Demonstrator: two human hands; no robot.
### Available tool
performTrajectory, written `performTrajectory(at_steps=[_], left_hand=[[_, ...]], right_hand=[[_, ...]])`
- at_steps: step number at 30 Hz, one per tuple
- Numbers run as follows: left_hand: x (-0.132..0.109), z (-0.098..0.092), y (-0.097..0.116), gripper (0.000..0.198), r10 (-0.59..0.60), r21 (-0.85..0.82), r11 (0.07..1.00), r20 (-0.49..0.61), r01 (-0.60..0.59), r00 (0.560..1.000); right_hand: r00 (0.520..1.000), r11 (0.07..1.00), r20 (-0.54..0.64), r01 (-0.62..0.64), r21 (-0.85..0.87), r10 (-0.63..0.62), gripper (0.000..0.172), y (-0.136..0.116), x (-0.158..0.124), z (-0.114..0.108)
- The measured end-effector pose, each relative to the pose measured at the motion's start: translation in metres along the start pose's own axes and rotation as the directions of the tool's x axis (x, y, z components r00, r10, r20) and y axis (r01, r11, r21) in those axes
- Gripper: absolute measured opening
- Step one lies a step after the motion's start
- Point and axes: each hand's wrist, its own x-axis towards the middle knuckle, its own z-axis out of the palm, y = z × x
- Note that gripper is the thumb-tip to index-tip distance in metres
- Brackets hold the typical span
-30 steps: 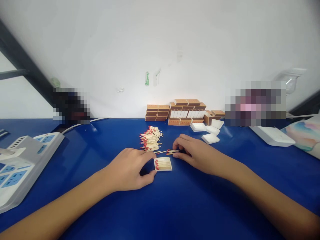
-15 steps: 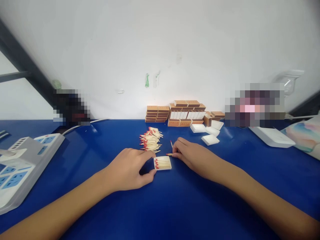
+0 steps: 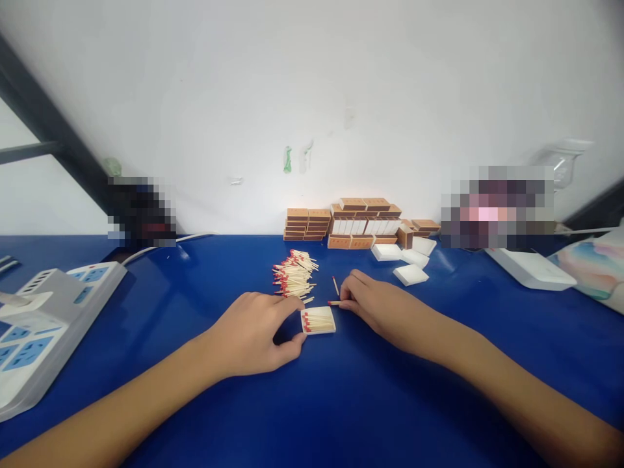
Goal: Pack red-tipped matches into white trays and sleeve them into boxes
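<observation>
A white matchbox tray (image 3: 327, 312) lies on the blue tabletop with several red-headed matches (image 3: 318, 322) in it. My left hand (image 3: 258, 331) grips the tray's left end between thumb and fingers. Just right of the tray, my right hand (image 3: 366, 299) is closed in a pinch on matches (image 3: 333, 303), whose red heads point left; how many it holds I cannot tell. A single loose match (image 3: 335, 285) lies beside the right fingertips. Beyond the tray is a heap of loose matches (image 3: 295, 273), heads mostly to the left.
Stacked brown matchboxes (image 3: 353, 242) line the wall. Several white trays (image 3: 411, 274) lie in front of them, to the right. A power strip (image 3: 92, 305) stands at the left, and a white box (image 3: 531, 268) sits at the far right.
My right hand has shifted slightly to the right with its matches, and the loose match now shows apart from the fingers. My left hand stays on the tray. The view has tilted slightly.
</observation>
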Motion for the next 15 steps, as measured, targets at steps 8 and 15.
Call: performTrajectory(at_steps=[8, 15], left_hand=[[0.001, 0.001, 0.001, 0.027, -0.009, 0.011, 1.000, -0.008, 0.009, 1.000], [0.000, 0.003, 0.004, 0.022, 0.004, 0.020, 1.000, -0.012, -0.004, 1.000]], right_hand=[[0.998, 0.993, -0.064, 0.016, 0.118, -0.008, 0.014, -0.012, -0.004, -0.017], [0.991, 0.989, -0.075, 0.120, 0.089, -0.113, 0.005, -0.038, -0.008, -0.002]])
